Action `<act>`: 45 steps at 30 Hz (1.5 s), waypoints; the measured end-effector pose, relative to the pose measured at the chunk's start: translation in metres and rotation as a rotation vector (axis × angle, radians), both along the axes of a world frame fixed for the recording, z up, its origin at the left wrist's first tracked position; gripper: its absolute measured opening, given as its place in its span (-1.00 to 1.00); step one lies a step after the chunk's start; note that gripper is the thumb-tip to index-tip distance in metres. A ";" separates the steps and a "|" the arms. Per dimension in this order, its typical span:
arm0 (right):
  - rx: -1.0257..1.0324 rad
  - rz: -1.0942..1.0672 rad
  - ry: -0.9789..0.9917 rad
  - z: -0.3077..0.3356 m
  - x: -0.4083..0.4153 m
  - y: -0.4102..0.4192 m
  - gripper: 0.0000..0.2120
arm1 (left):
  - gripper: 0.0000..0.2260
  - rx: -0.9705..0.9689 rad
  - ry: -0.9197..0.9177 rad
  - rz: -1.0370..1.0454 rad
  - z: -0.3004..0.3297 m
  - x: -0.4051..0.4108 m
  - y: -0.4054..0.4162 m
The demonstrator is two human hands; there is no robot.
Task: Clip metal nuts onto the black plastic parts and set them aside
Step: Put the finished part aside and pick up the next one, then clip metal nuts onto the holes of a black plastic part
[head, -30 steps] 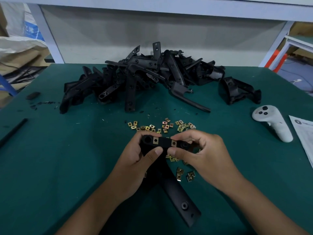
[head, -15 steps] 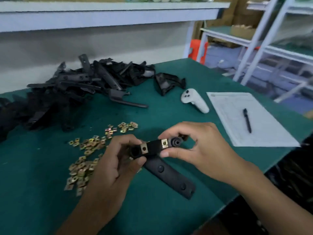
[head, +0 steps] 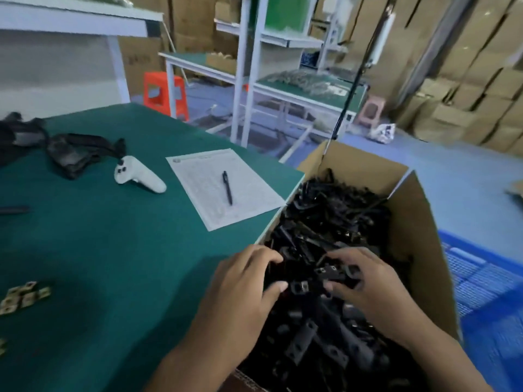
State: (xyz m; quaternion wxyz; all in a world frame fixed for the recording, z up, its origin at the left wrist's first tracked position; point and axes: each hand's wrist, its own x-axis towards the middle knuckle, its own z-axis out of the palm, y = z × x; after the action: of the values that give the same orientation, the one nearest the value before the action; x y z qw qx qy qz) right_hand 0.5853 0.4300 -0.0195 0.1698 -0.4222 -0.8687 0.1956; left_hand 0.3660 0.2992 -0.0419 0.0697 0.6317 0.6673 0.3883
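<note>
Now both hands sit at lower centre of the frame, over an open cardboard box [head: 418,227] full of black plastic parts. Left hand [head: 243,290] and right hand [head: 370,284] each grip an end of one black part [head: 319,281], fingers curled round it, thumbs underneath. Two metal nuts [head: 304,285] show clipped on the part, blurred. Part is held just above the heap in the box.

Lower left: loose nuts [head: 25,297] lie on the green table [head: 113,250]. Mid frame: printed sheet [head: 223,188] with a black pen [head: 227,187] on it, white controller [head: 137,174] to its left. Upper left: pile of unfinished black parts [head: 56,148]. Far back: orange stool [head: 165,93], white shelving, stacked cartons.
</note>
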 end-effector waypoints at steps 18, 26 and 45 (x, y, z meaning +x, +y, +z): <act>-0.116 0.928 0.210 0.001 -0.373 -0.116 -0.59 | -0.54 0.242 -0.131 1.271 -0.022 -0.211 -0.287; 0.083 0.668 -0.101 -0.043 -0.550 -0.109 -0.48 | -0.49 0.344 -0.235 1.329 -0.040 -0.227 -0.298; 0.029 1.438 0.018 -0.024 -0.424 -0.206 -0.38 | -0.76 0.865 -0.937 1.144 -0.017 -0.225 -0.299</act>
State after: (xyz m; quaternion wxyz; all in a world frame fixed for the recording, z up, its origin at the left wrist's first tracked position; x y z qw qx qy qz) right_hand 0.1613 0.2242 -0.0436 0.0117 0.2586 -0.9327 0.2511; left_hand 0.1406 0.0007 -0.0592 -0.1154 -0.0567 0.5787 0.8053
